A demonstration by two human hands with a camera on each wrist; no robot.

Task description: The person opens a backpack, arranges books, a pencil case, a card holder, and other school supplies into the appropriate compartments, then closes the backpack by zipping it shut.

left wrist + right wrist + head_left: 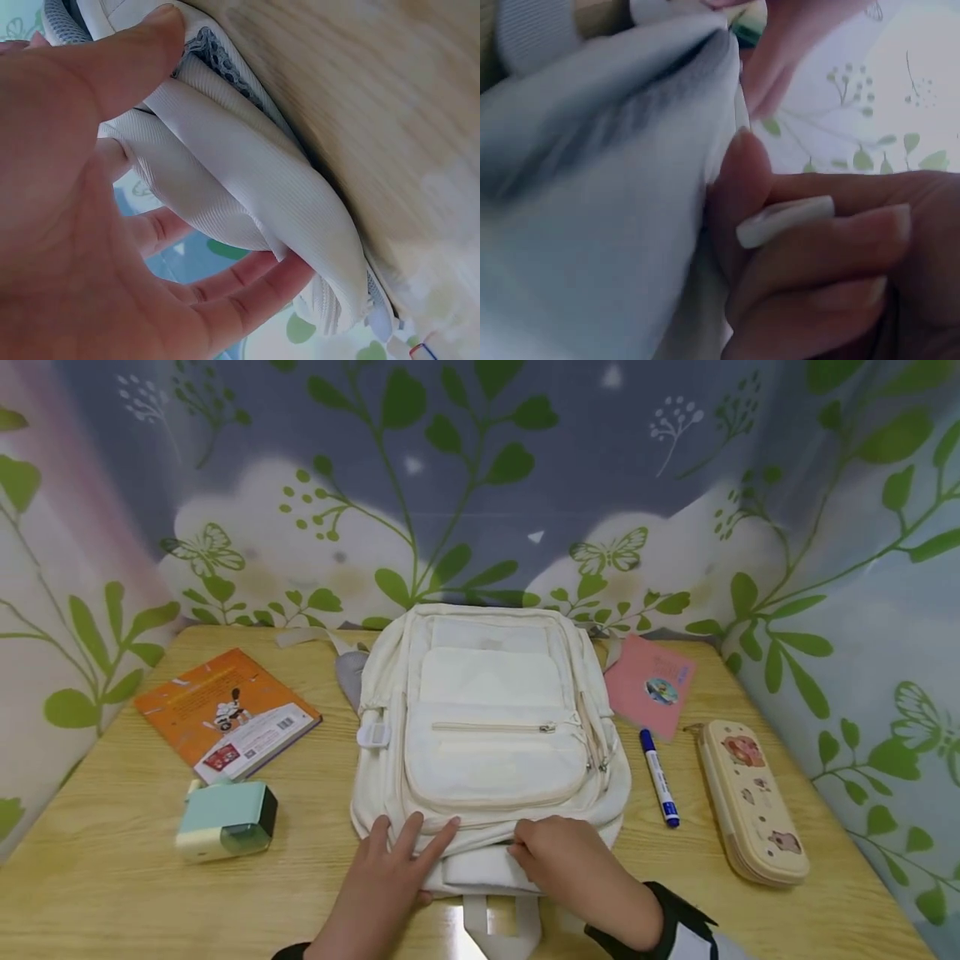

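Note:
A cream-white backpack point(487, 760) lies on its back, front pockets facing up. My left hand point(386, 872) holds its lower left edge, the fingers spread over the front and the thumb against the bottom side. In the left wrist view, thumb and fingers sit on either side of the folded fabric point(240, 165). My right hand point(573, 864) pinches at the bag's lower edge. Between its curled fingers, the right wrist view shows a small white zipper pull point(784, 221). Beside it the fabric gapes in a dark slit.
Left of the bag are an orange book point(232, 714) and a mint-and-cream box-shaped item point(225, 822). To the right lie a pink booklet point(648, 685), a blue-capped marker point(660, 777) and a cream pencil case point(752, 802). A patterned curtain point(480, 485) hangs behind the wooden table point(315, 827).

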